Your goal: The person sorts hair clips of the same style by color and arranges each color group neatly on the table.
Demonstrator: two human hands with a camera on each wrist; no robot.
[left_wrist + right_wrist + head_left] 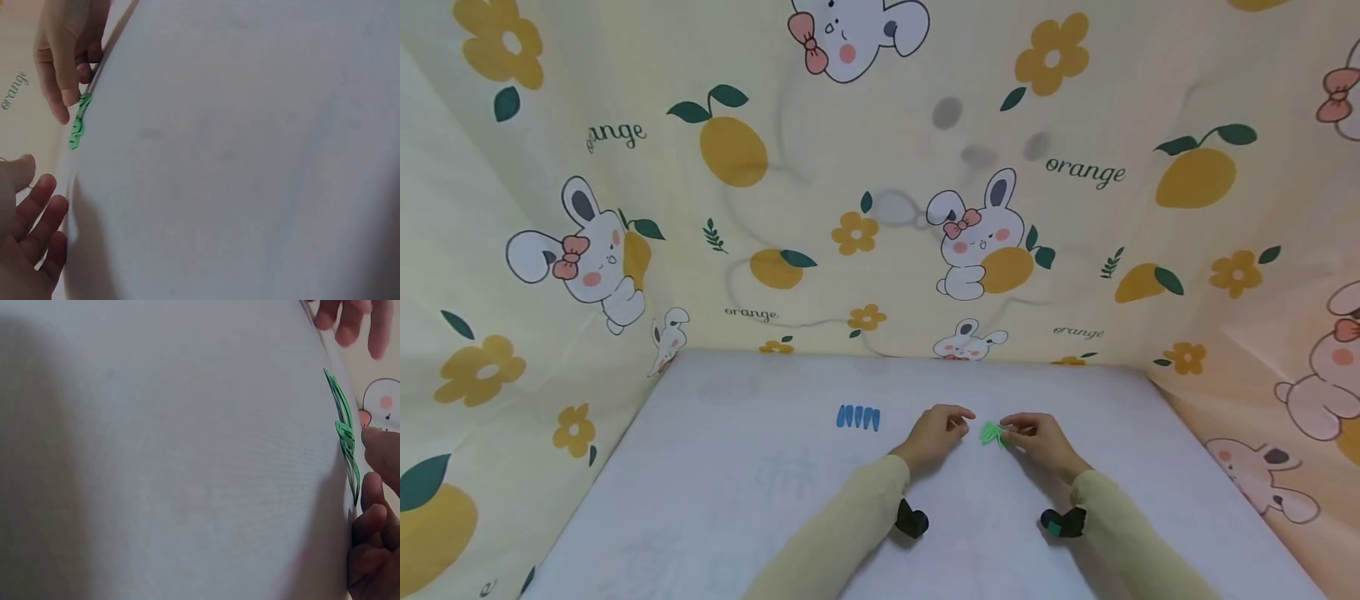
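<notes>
Cream cloth covers both forearms nearest the head camera, a left sleeve [838, 533] and a right sleeve [1138, 542] reaching in over a white tabletop [715, 508]. At the wrists sit two small black devices, one by the left cuff [913, 521] and one by the right cuff [1064, 523]. Beyond the cuffs, the left hand [934, 437] has its fingers loosely bent and holds nothing; the left wrist view shows its thumb and fingertips apart. Facing it, the right hand [1041, 442] has its thumb and fingertips at the right end of a green bundle [991, 433] of thin, looped strands; whether they pinch it or only touch it, I cannot tell. That bundle lies between the two hands, just beside the left fingertips but apart from them. In the right wrist view it looks long and narrow, with a thicker tangle at its middle. To the left of the left hand, and well apart from it, five blue pieces [859, 417] stand side by side in a short row. Farthest off, past the table's back edge, hangs a pale yellow cloth [895, 133], printed with white rabbits [961, 279], orange fruit [733, 152], flowers [867, 242] and the word "orange".
</notes>
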